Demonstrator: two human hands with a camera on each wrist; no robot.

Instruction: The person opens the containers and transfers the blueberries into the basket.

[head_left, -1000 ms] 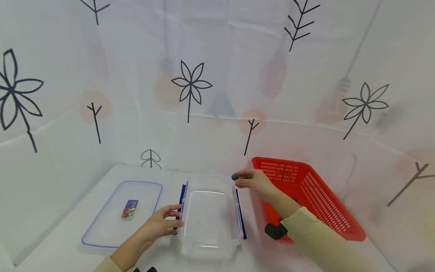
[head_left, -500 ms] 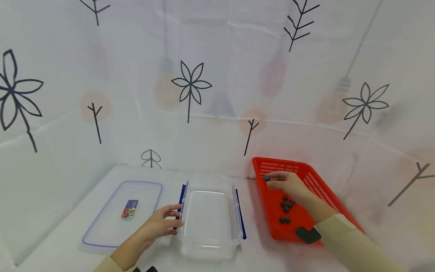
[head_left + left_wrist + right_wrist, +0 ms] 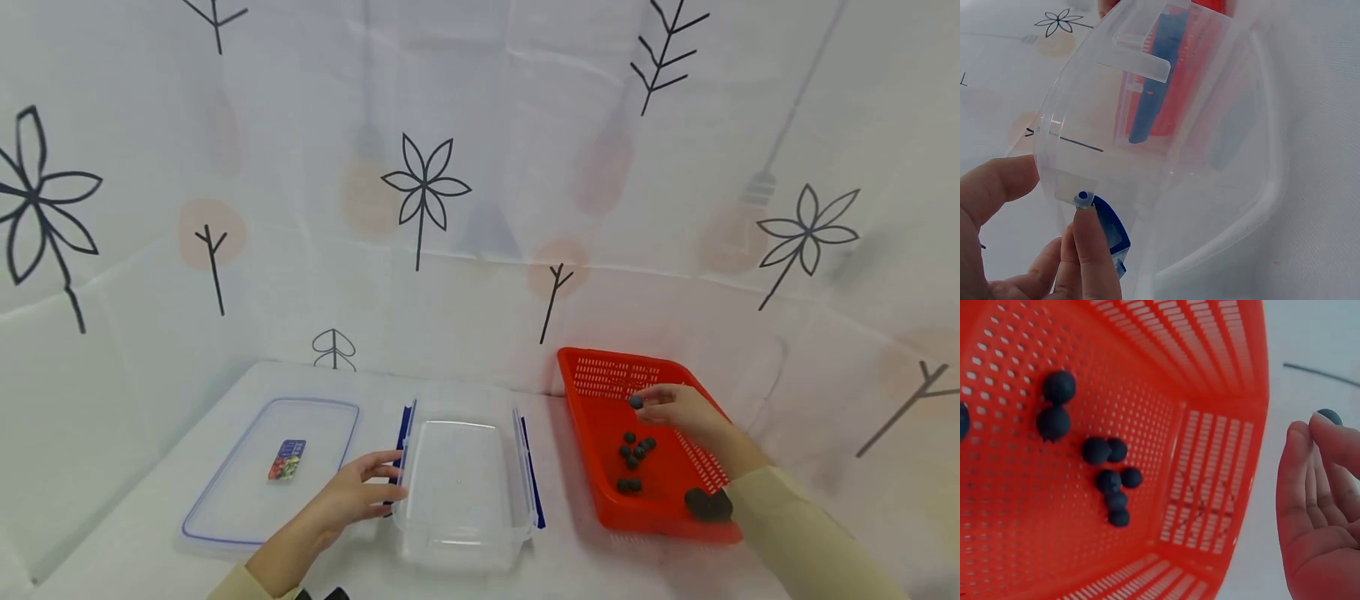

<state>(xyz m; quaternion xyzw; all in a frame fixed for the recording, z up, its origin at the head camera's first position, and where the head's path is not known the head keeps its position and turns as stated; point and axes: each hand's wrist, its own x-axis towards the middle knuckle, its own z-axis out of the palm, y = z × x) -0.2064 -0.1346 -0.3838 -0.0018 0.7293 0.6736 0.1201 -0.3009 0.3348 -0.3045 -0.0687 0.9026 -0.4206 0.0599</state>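
My right hand [image 3: 678,410] pinches a blueberry [image 3: 636,402] between thumb and fingertips, over the red basket [image 3: 596,475]. In the right wrist view the blueberry [image 3: 1330,415] is partly hidden behind the thumb. Several loose blueberries [image 3: 1110,481] lie on the basket's floor. My left hand [image 3: 356,492] touches the left side of a clear plastic food container [image 3: 457,537]. Seen from the left wrist, its fingers [image 3: 1094,250] rest by a blue latch [image 3: 1110,225], while the thumb is at the rim. No fruit can be made out inside the container.
A clear lid [image 3: 225,508] with a blue edge and a colourful label [image 3: 287,460] lies left of the container. Blue latches [image 3: 531,475] hang along the container's sides. A white patterned curtain [image 3: 480,308] stands behind the white table [image 3: 577,575].
My right hand has moved right, from the container's far right corner to over the basket, still pinching a blueberry. The left hand stays at the container's side.
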